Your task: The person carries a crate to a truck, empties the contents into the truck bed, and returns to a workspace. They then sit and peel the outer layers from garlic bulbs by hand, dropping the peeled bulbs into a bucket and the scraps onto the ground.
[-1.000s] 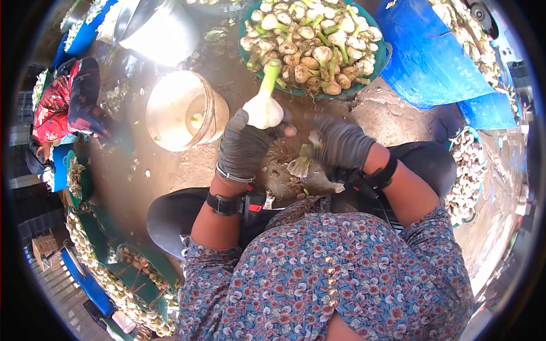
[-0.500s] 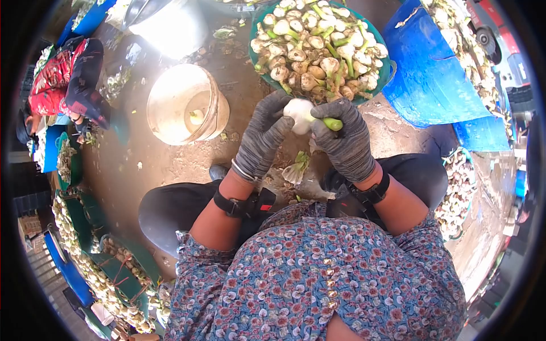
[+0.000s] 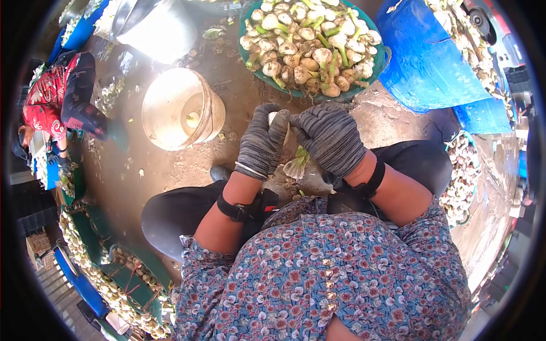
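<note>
A white garlic bulb is between my two gloved hands, mostly hidden by the fingers. My left hand is closed round it, thumb across the front. My right hand is closed too, its fingertips pressed against the bulb's right side; its back covers whatever part lies beneath, and the green stem does not show. Just beyond my hands stands a green tub heaped with garlic bulbs bearing short stems and some soil. Left of my hands is a white bucket with one peeled bulb inside.
Large blue tubs of garlic stand at the right. Another full basket is beside my right knee. Leafy scraps lie on the floor between my legs. A person in red works at the far left, near green containers.
My right hand has turned over, back upward, and the bulb and green stem have gone mostly out of sight. Both hands are slightly lower in view, and the view has shifted a little.
</note>
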The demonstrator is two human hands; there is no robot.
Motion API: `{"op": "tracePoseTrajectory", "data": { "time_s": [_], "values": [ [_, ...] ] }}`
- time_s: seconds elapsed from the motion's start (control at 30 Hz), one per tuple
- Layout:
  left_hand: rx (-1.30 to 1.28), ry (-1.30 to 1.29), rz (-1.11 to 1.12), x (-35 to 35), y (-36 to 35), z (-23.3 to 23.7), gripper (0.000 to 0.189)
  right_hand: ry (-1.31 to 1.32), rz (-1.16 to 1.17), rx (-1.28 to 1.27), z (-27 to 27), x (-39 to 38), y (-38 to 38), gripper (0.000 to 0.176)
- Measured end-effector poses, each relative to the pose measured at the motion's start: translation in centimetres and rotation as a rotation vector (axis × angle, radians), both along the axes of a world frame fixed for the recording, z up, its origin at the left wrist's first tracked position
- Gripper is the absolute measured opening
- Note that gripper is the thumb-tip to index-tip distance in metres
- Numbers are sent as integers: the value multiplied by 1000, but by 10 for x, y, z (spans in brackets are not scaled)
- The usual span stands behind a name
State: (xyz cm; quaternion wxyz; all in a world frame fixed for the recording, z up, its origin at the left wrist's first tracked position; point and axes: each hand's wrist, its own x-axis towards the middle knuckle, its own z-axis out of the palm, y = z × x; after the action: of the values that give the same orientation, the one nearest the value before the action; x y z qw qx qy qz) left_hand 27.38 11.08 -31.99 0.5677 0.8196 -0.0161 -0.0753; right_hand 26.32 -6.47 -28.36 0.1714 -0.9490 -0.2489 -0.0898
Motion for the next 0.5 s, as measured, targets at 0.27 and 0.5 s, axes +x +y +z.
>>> {"op": "tracePoseTrajectory", "data": {
  "time_s": [0.27, 0.5],
  "values": [
    [-120, -9, -115, -3, 2, -9, 45, 458, -210, 270, 1, 9, -3, 24],
    [-403, 38, -229, 1, 16, -10, 54, 688, -68, 665, 10, 4, -14, 27]
  ]
}}
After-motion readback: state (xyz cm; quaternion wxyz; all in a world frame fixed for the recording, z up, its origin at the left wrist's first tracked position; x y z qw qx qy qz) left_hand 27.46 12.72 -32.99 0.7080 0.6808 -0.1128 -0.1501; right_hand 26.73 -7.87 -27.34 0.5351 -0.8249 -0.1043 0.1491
